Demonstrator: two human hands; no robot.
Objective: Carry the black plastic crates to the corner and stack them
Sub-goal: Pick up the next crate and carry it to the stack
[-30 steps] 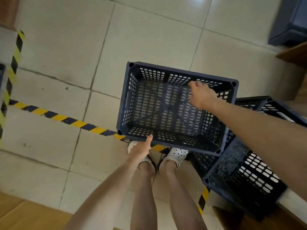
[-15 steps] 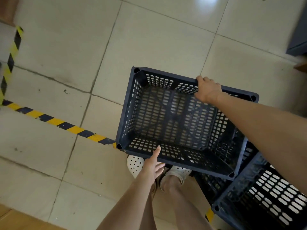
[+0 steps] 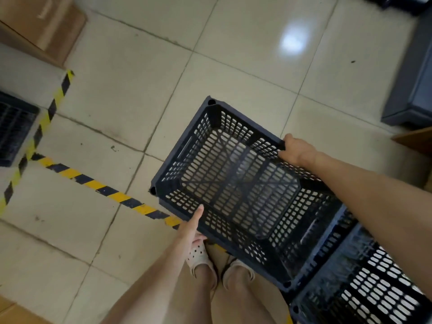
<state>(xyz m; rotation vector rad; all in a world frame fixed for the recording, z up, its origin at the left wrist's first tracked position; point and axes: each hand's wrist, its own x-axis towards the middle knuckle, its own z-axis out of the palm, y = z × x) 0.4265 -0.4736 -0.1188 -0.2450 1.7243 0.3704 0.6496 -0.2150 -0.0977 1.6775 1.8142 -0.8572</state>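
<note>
Both my hands are on the crate (image 3: pixel 236 183): my right hand (image 3: pixel 295 150) curls over its far rim, and my left hand (image 3: pixel 190 230) holds the near rim, thumb straight along the top edge, fingers tucked underneath. I hold it tilted above the tiled floor (image 3: pixel 233 66), over my sandals (image 3: pixel 198 256) and the near end of the yellow-black tape (image 3: pixel 93 183). Its right end hangs over more crates (image 3: pixel 364 288) at the near right, and a cardboard box (image 3: pixel 39 22) sits far left.
</note>
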